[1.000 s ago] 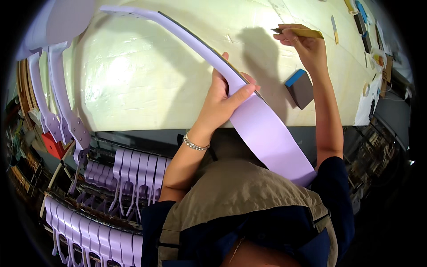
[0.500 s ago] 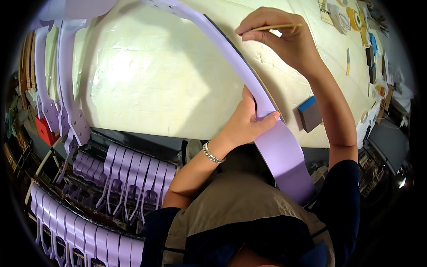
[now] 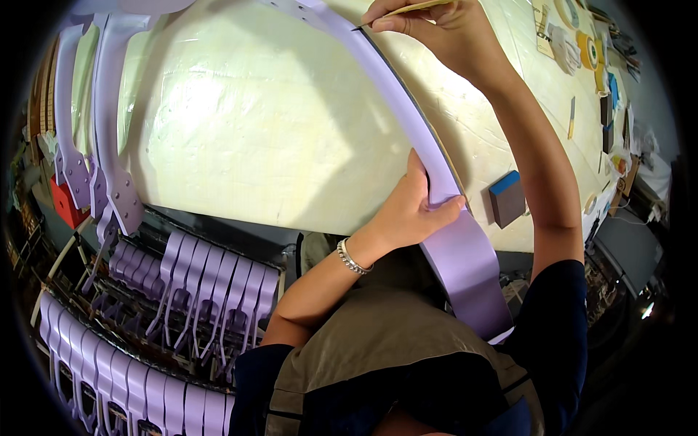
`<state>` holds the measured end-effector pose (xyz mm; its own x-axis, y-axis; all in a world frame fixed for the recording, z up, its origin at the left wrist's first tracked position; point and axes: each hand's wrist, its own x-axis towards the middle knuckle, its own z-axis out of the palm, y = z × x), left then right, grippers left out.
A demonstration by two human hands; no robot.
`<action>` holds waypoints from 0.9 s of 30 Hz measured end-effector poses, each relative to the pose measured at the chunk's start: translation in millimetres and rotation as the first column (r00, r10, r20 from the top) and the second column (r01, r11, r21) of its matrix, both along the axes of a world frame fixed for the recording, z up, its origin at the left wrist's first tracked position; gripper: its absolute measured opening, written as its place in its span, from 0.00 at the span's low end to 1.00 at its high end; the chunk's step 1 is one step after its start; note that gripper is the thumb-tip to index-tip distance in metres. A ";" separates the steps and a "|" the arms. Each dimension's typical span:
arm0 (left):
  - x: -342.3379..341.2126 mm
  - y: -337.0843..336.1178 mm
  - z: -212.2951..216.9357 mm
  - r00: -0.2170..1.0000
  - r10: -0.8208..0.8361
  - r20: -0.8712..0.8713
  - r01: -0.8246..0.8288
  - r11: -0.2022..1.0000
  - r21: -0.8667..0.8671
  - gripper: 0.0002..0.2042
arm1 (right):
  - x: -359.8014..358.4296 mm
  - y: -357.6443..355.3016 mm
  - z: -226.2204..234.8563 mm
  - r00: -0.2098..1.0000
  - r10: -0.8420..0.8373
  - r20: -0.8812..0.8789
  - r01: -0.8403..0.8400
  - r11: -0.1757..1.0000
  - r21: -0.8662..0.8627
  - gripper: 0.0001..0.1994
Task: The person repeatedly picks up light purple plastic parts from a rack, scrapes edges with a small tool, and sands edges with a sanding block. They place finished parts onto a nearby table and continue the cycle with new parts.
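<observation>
A pale purple guitar (image 3: pixel 472 276) leans from my lap over the table edge, its side toward me and its neck (image 3: pixel 382 91) reaching away. My left hand (image 3: pixel 411 211), with a bracelet at the wrist, is wrapped round the neck close to the body, thumb across its edge. A dark and tan strip (image 3: pixel 407 91) runs along the neck's right edge. At the far end, my right hand (image 3: pixel 436 36) pinches a thin brush (image 3: pixel 418 7) with a tan handle. Its dark tip meets the neck edge, near the small holes of the headstock (image 3: pixel 302 9).
A pale, film-covered table (image 3: pixel 240 131) spreads ahead. A grey block with a blue top (image 3: pixel 507 200) lies right of the guitar. Further right are a thin blade (image 3: pixel 571 116) and tape rolls (image 3: pixel 587 49). More purple guitars (image 3: pixel 120 131) stand at left; several hang on racks (image 3: pixel 138 378) lower left.
My right hand has moved away from me and slightly left, bringing the brush tip down to the neck edge. The left hand keeps its grip; the view has shifted slightly.
</observation>
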<state>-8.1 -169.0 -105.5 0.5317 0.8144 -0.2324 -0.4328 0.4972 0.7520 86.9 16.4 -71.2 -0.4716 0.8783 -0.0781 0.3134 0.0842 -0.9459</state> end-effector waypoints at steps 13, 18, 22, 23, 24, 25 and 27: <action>-1.8 1.7 1.7 1.000 -0.024 -0.021 0.023 0.999 -0.035 0.42 | 23.4 -21.1 4.9 0.992 0.124 -0.001 -0.123 0.990 0.066 0.04; -1.5 1.5 3.1 0.999 -0.029 -0.015 0.028 0.999 -0.037 0.43 | 30.9 -29.7 17.4 0.990 0.142 -0.003 -0.142 0.990 -0.013 0.02; -0.2 0.3 -0.1 1.000 0.002 -0.003 -0.002 1.000 0.001 0.41 | 34.8 -37.4 18.6 0.989 0.100 0.107 -0.107 0.992 0.059 0.03; 0.9 -0.3 -0.5 1.000 0.015 0.005 -0.015 1.000 0.009 0.40 | 39.1 -43.2 20.5 0.984 0.127 0.127 -0.139 0.986 0.095 0.03; 2.2 -0.8 0.4 0.999 0.044 0.016 -0.044 0.999 -0.025 0.38 | 44.8 -49.8 20.8 0.977 0.152 0.147 -0.172 0.977 0.130 0.03; 2.5 -1.7 0.3 0.999 0.044 0.019 -0.043 0.997 -0.058 0.38 | 49.8 -56.4 21.4 0.969 0.178 0.169 -0.205 0.965 0.164 0.03; 3.5 -1.5 -0.2 0.999 0.046 0.027 -0.042 0.992 -0.118 0.39 | 56.9 -65.2 24.8 0.971 0.200 0.132 -0.225 0.953 0.205 0.05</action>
